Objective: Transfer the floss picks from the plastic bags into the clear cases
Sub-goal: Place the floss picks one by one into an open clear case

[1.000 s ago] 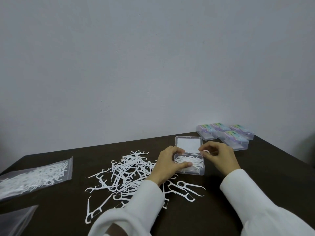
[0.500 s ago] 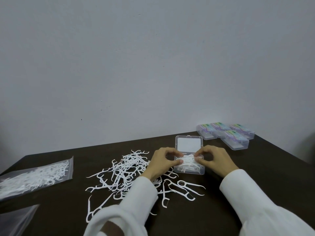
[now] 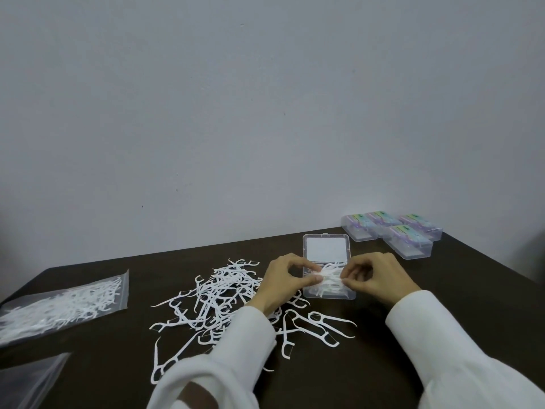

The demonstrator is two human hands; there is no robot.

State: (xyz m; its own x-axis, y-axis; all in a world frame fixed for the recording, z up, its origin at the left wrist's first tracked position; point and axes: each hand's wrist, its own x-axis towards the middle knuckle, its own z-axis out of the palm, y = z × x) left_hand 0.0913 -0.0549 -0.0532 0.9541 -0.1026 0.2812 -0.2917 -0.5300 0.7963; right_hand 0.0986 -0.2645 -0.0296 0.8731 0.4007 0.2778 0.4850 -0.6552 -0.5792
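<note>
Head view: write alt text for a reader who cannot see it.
Both hands, left hand and right hand, pinch a bundle of white floss picks over an open clear case on a dark table. Loose picks lie left of it, a filled plastic bag farther left, four closed cases behind right.

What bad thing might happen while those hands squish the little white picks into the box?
Both hands, left hand and right hand, pinch a bundle of white floss picks over the open clear plastic case. Picks sticking out above its rim could spill or block the lid. The case is light, so pressing might slide it. The left white sleeve lies over the loose white picks on the dark table and may drag them.
</note>
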